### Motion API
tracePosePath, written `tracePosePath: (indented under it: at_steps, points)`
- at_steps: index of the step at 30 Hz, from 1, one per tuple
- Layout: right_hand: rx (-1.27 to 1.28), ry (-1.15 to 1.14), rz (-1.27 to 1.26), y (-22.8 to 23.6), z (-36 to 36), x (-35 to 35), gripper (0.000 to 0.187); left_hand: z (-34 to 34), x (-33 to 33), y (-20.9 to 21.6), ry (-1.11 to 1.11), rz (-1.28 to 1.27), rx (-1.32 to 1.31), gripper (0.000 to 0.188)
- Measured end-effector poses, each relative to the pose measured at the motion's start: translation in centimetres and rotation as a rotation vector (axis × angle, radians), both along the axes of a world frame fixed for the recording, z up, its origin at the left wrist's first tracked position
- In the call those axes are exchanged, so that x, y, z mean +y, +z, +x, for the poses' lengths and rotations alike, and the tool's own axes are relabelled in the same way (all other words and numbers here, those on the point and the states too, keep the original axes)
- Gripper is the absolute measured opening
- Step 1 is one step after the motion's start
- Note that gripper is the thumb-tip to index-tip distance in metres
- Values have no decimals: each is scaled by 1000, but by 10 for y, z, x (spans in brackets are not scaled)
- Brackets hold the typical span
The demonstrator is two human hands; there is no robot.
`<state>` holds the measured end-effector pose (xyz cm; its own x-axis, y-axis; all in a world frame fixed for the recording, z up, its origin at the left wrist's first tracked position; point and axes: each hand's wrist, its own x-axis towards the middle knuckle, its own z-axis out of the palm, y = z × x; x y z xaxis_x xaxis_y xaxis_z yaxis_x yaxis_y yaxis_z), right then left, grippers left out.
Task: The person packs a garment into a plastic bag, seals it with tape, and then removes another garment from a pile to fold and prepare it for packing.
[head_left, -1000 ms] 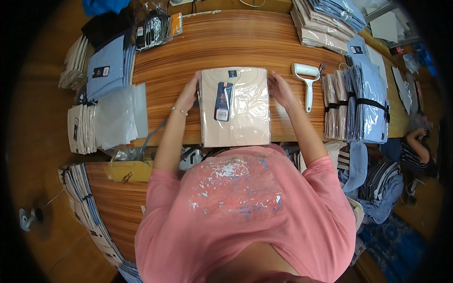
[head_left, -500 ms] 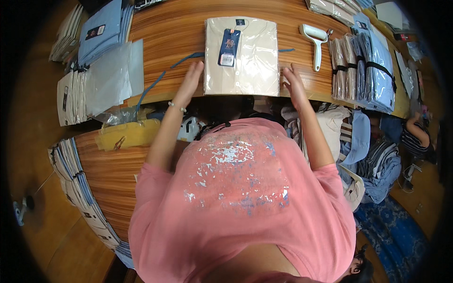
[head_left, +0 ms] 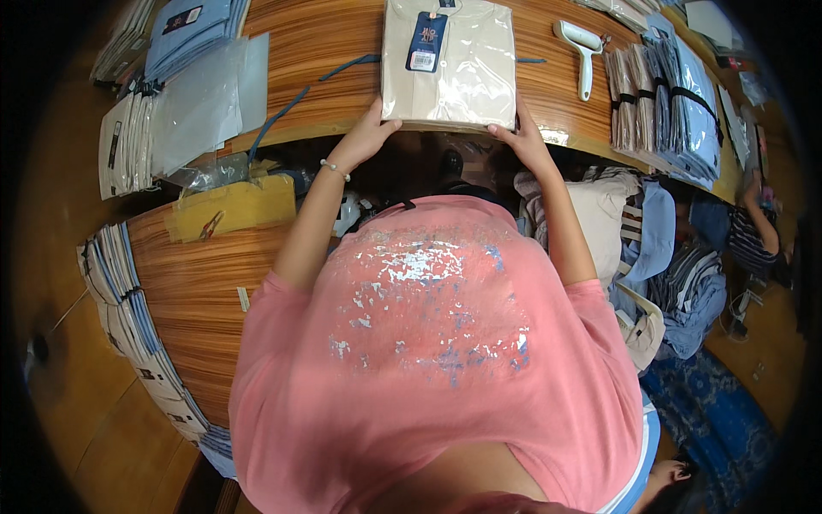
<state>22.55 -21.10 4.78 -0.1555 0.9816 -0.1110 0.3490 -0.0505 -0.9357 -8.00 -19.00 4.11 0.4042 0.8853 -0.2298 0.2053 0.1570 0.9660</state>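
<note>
Cream folded shirts (head_left: 479,73) in clear plastic bags form a neat stack at the near edge of the wooden table. On the top one lies a dark blue hang tag (head_left: 425,43). My left hand (head_left: 361,141) grips the stack's near left corner, thumb at the front edge and fingers along the side. At the near right corner my right hand (head_left: 526,141) grips it the same way. A blue cloth strip (head_left: 281,120) shows on both sides of the stack; its middle is hidden beneath.
A white lint roller (head_left: 584,53) lies right of the stack, beside strapped bundles of bagged shirts (head_left: 692,111). At left are clear plastic bags (head_left: 193,120) and more folded shirts (head_left: 128,154). Loose clothes (head_left: 676,283) pile up at right, near another person (head_left: 755,227).
Both hands, held apart beside the stack before, have closed on its near corners. The whole view has shifted, so the table sits higher in the picture.
</note>
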Motion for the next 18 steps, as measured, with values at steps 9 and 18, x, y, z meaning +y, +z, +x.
tracePosePath:
  at_steps: [9, 18]
  points:
    - [-253, -187, 174, -21, -8, -19, 91, 2, 1, 4, 73, 335, 489, 38]
    - [-249, -272, 181, -5, -22, -19, 84, 2, 4, 11, 86, 351, 408, 34]
